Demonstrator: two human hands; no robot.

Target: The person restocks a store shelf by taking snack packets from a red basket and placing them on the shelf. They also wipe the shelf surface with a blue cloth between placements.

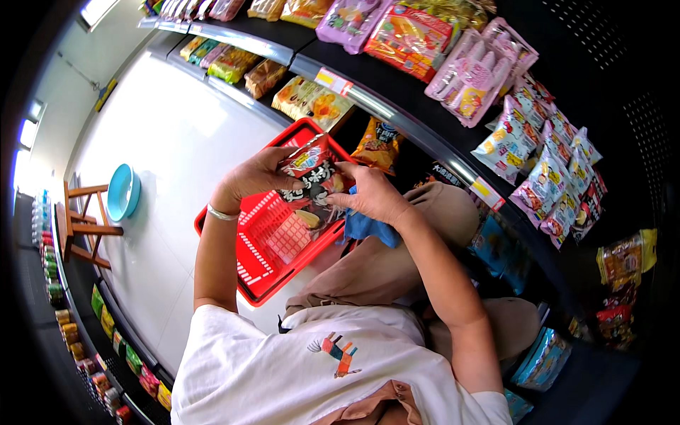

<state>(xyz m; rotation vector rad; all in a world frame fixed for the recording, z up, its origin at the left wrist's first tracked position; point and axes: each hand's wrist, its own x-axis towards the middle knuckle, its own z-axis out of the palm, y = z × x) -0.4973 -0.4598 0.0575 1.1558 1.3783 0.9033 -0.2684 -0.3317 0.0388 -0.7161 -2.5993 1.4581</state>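
Both hands are on a black-and-red snack bag point(313, 178) that bears writing. My left hand point(257, 178) grips its left side, thumb across the front, a silver bracelet on that wrist. On the bag's right edge is my right hand point(374, 194), thumb and fingers pinching it. Directly below the bag, a red plastic shopping basket point(252, 255) rests on the floor, partly hidden by the hands and the bag. A blue cloth point(369, 226) hangs by the basket's right rim, below my right hand, next to my bent knee.
Shelves point(382, 103) of packaged snacks curve along the top and right. An orange snack bag point(378, 143) lies on the low shelf beyond my right hand. To the left stand a wooden stool point(87, 228) and a light-blue basin point(123, 192). Another stocked shelf point(127, 345) runs down the left.
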